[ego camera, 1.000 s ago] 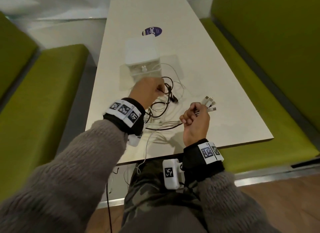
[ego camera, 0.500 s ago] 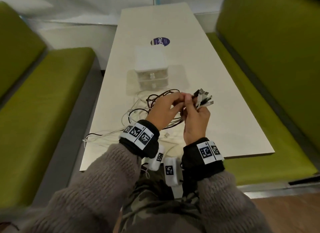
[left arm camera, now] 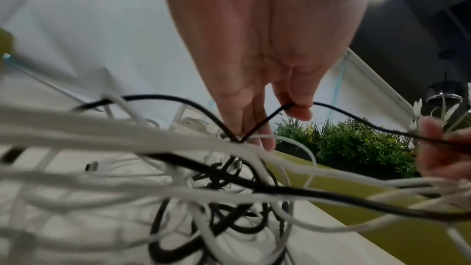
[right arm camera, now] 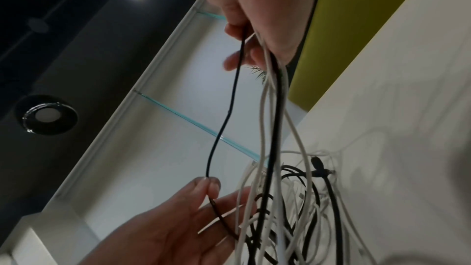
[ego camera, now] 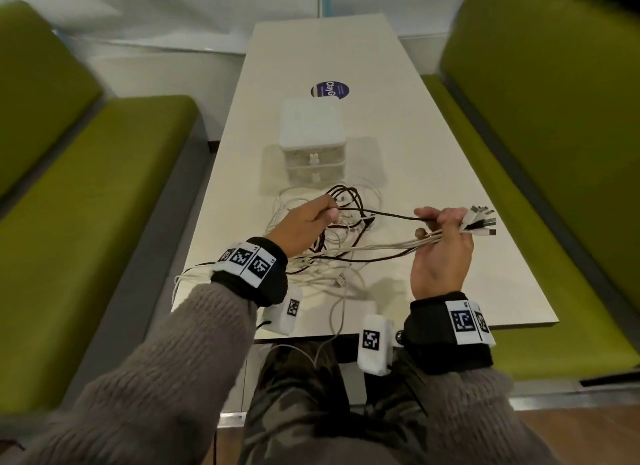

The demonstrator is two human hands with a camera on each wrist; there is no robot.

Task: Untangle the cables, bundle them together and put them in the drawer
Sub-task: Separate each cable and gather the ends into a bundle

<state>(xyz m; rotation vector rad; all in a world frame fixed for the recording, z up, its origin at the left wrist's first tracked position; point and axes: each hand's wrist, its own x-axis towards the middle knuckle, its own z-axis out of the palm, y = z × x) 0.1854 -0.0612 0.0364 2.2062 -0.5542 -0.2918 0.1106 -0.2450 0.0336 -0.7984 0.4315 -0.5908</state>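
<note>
Several cables (ego camera: 346,253) hang bunched in the right hand (ego camera: 441,253), its fingers (ego camera: 446,215) clamped on them; the left hand (ego camera: 301,227) pinches a black cable (ego camera: 388,215), beyond it the closed drawer (ego camera: 313,158).

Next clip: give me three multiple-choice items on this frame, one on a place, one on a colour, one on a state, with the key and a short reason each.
1. Where does the drawer unit stand?
A. on the table, beyond the cable tangle
B. on a green bench
C. on the floor

2. What colour is the cable stretched between both hands?
A. white
B. black
C. red

3. What state are the drawers in?
A. both shut
B. top pulled out
C. both removed

Key: 1 A, it sits on the table behind the tangle. 2 B, the left hand and right hand hold one black cable. 3 A, both fronts are flush.
</note>
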